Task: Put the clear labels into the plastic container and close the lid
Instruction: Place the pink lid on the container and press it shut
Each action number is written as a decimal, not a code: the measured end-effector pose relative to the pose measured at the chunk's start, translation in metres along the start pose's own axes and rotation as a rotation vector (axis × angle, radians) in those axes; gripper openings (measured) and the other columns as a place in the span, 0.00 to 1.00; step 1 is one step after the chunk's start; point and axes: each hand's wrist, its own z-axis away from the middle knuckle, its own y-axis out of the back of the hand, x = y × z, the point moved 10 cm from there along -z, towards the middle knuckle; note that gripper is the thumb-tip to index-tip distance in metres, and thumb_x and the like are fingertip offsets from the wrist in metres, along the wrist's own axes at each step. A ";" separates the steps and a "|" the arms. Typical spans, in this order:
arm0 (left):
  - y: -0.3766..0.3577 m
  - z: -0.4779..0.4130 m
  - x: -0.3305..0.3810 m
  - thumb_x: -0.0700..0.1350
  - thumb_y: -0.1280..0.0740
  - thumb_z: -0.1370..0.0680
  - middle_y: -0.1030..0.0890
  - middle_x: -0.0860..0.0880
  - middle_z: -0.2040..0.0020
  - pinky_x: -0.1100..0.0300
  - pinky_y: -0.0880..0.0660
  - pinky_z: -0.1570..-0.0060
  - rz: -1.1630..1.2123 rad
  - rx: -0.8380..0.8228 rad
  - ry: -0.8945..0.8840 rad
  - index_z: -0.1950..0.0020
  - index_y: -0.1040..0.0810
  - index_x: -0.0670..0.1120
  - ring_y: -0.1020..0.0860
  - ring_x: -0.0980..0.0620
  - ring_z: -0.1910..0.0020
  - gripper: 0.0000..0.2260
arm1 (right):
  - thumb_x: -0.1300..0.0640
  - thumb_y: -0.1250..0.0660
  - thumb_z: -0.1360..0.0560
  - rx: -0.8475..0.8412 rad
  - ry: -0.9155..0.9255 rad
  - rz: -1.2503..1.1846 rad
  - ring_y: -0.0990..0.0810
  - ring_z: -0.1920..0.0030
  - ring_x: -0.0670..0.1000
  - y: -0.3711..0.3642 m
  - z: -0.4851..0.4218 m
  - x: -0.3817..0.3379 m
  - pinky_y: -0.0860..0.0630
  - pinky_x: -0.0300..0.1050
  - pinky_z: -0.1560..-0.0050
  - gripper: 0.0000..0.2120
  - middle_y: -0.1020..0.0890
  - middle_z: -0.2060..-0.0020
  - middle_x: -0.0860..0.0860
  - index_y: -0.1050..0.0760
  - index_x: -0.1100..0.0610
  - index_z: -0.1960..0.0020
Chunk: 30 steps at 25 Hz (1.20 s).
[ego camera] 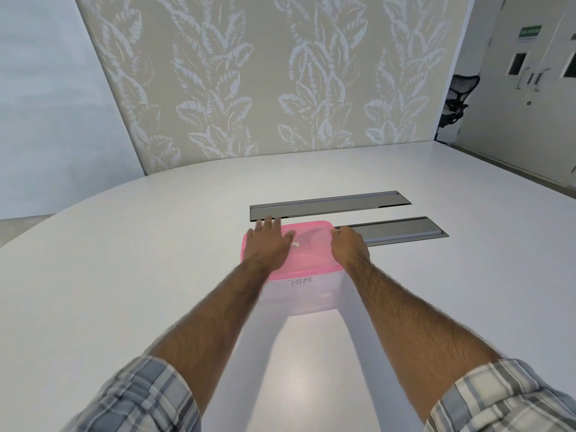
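Observation:
A clear plastic container (pixel 307 296) with handwriting on its front wall stands on the white table (pixel 124 260). A translucent pink lid (pixel 311 247) lies on top of it. My left hand (pixel 268 243) rests flat on the lid's left part, fingers spread toward the far edge. At the lid's right edge, my right hand (pixel 349 244) has its fingers curled over the rim. The clear labels are not visible; the container's inside looks hazy.
Two long grey metal cable hatches (pixel 330 205) (pixel 405 230) are set into the tabletop just beyond the container. A leaf-patterned partition stands behind the table. A black office chair (pixel 458 98) and double doors are at the far right.

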 end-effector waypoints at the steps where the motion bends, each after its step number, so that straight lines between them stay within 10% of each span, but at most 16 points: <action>1: -0.011 0.006 0.008 0.61 0.52 0.17 0.48 0.44 0.18 0.43 0.48 0.23 0.008 -0.051 -0.011 0.18 0.47 0.44 0.48 0.43 0.20 0.32 | 0.48 0.49 0.19 0.013 -0.009 0.003 0.21 0.44 0.60 0.001 0.001 0.001 0.27 0.51 0.48 0.20 0.20 0.42 0.58 0.25 0.60 0.40; 21: -0.034 0.001 -0.016 0.72 0.58 0.22 0.57 0.47 0.18 0.43 0.59 0.22 -0.149 -0.127 -0.030 0.18 0.57 0.45 0.57 0.47 0.19 0.42 | 0.53 0.49 0.22 -0.006 -0.140 0.098 0.20 0.44 0.59 0.001 -0.005 0.001 0.28 0.49 0.49 0.20 0.20 0.41 0.57 0.24 0.60 0.39; 30: -0.030 0.005 -0.019 0.71 0.57 0.22 0.59 0.47 0.18 0.42 0.60 0.23 -0.143 -0.146 0.004 0.18 0.58 0.44 0.60 0.47 0.19 0.41 | 0.50 0.43 0.19 -0.010 0.073 0.110 0.20 0.44 0.59 -0.009 -0.040 -0.043 0.25 0.49 0.45 0.18 0.18 0.43 0.58 0.21 0.61 0.43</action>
